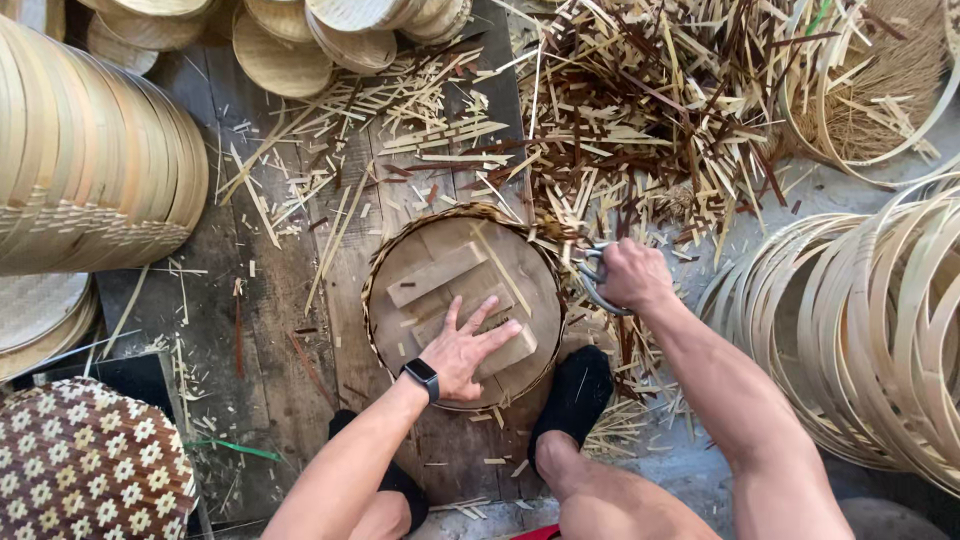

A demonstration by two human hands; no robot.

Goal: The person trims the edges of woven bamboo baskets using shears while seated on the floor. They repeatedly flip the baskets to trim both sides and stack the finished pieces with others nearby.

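The round wooden form (440, 262) is pressed flat by the left hand (462, 352), fingers spread. Shears (594, 280) are gripped in the closed right hand (632, 275) at the form's right edge, where the woven rim (500, 212) lies just left of the blades.

Both forearms are bare and sleeveless. A black square-faced smartwatch (422, 378) bands the left wrist; black fabric socks (575, 395) cover both feet.
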